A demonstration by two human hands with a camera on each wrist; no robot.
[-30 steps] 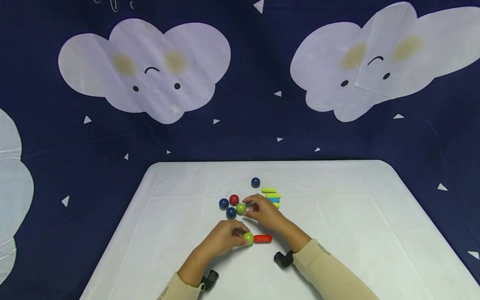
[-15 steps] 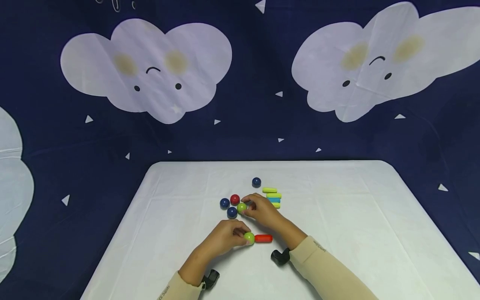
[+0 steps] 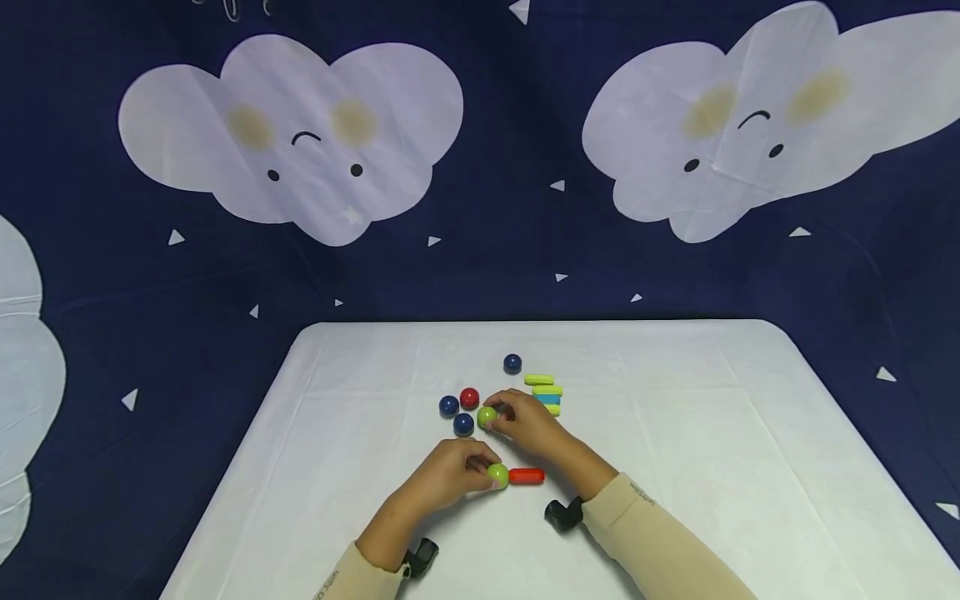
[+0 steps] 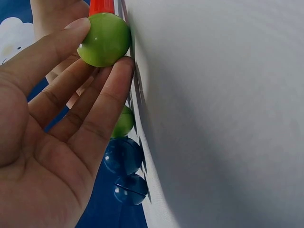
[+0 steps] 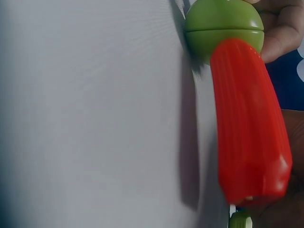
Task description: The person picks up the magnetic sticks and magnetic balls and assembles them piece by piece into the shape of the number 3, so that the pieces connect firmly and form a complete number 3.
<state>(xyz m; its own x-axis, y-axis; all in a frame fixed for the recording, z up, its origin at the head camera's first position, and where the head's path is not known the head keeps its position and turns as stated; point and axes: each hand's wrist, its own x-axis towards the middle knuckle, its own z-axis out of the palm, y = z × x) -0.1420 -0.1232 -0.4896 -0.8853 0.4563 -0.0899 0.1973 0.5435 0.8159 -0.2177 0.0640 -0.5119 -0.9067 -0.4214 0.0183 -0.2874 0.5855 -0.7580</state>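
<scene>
My left hand (image 3: 450, 477) pinches a green ball (image 4: 105, 40) between thumb and fingertips, low over the white table. A red ribbed rod (image 5: 249, 123) extends from that ball, end against it, pointing right in the head view. Farther back, my right hand (image 3: 528, 423) holds a second green ball (image 3: 487, 417) with thumb and fingers. Just left of it sit a red ball (image 3: 468, 398) and two blue balls, one nearer (image 3: 463, 425) and one farther left (image 3: 448, 407). In the right wrist view, the red rod fills the foreground and the second green ball cannot be made out clearly.
Behind the right hand lie several short rods, yellow-green (image 3: 539, 380) and light blue (image 3: 547, 400), partly covered by the hand. Another blue ball (image 3: 512, 363) rests at the back. The white table (image 3: 675, 433) ends at a dark blue cloth (image 3: 510, 283) with clouds.
The second green ball has shifted slightly right with my right hand's fingers, opening a small gap from the red and blue balls. My left hand stays put on its ball.
</scene>
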